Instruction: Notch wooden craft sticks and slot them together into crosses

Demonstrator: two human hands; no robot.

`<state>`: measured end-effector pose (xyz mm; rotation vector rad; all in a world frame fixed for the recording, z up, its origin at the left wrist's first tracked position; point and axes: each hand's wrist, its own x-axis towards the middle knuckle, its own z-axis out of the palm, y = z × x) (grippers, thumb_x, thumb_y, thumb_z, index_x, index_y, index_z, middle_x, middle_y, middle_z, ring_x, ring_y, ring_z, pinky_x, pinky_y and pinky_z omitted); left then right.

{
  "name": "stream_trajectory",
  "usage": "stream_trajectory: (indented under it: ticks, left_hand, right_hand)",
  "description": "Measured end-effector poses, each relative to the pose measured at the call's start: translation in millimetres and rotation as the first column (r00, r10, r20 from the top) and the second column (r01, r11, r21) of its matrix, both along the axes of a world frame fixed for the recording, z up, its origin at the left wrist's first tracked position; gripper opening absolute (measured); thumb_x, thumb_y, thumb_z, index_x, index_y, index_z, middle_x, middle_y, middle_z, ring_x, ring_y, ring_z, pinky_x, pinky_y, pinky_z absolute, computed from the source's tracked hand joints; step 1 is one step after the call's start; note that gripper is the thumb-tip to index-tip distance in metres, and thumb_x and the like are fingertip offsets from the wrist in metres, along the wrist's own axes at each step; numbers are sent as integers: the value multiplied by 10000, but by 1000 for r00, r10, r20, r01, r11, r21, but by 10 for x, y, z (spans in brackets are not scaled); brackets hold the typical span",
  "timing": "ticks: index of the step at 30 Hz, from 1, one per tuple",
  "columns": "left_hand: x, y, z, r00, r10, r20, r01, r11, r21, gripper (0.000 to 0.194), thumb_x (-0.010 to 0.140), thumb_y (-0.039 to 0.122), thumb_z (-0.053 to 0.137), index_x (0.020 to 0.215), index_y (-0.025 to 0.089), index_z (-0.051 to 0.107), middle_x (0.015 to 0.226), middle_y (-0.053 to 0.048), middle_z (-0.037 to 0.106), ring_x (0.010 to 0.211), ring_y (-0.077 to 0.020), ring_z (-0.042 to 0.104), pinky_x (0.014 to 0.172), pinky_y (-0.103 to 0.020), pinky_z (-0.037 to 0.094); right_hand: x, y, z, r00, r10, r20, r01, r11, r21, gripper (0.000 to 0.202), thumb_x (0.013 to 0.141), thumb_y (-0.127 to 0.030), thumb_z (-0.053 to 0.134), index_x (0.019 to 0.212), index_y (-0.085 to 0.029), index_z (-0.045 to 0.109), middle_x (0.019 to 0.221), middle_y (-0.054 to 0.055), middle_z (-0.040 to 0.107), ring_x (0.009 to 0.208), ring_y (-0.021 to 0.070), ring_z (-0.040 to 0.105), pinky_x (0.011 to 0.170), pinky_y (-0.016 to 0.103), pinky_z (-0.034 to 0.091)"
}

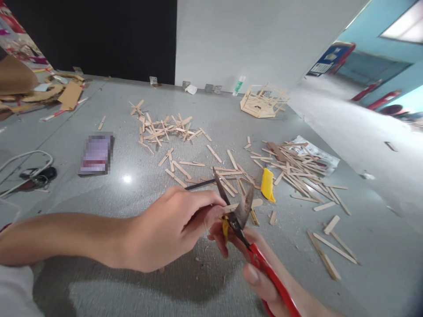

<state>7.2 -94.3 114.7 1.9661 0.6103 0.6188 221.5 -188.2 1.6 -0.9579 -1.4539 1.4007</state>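
My left hand is closed, its thumb and forefinger pinching one end of a wooden craft stick. That stick lies across the scissors between the parted blades. My right hand is wrapped round the red handles of the scissors, whose blades point away from me. Just beyond the blades, several loose craft sticks are scattered on the grey table. A yellow utility knife rests to the right of the blades. Part of the held stick is hidden by the blade and my fingers.
A heap of sticks lies at the right on a plastic wrapper. Another stick pile sits farther back, near a stick-built frame and a glue tube. A blurred purple box and cable are left.
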Motion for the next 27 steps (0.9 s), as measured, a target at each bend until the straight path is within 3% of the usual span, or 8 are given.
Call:
stream_trajectory:
  ticks: [5,10,14,27]
  left_hand:
    - [11,-2,-1,1000,-13,-4,13,999,40,282,1072,116,449,895,143,667,730,45,728,602,-7,612,506,-114,336]
    - [23,3,-20,1000,-8,-13,9,998,66,277,1074,132,454,875,147,646,691,50,704,530,-11,551,467,-146,295]
    - [21,-4,-37,1000,-5,-30,7,997,76,267,1074,148,460,887,152,650,676,45,686,507,-24,533,466,-160,303]
    - [22,-21,-46,998,11,-55,-7,997,83,321,1071,165,447,841,158,670,698,19,693,528,-54,528,521,-174,365]
  right_hand:
    - [-72,-2,-25,995,-95,5,95,995,23,518,774,-791,662,1201,-499,637,989,-11,686,935,305,678,675,399,571]
    - [-14,-23,240,981,-39,189,56,995,-87,429,902,-713,597,1045,-316,676,905,43,616,798,251,595,686,382,548]
    - [1,-39,359,975,-25,221,44,996,-82,434,1003,-631,493,942,-223,628,834,47,539,752,204,493,692,353,509]
    - [20,-163,216,979,-78,190,107,983,-150,348,1018,-561,533,1010,-224,618,910,57,545,816,210,488,739,347,505]
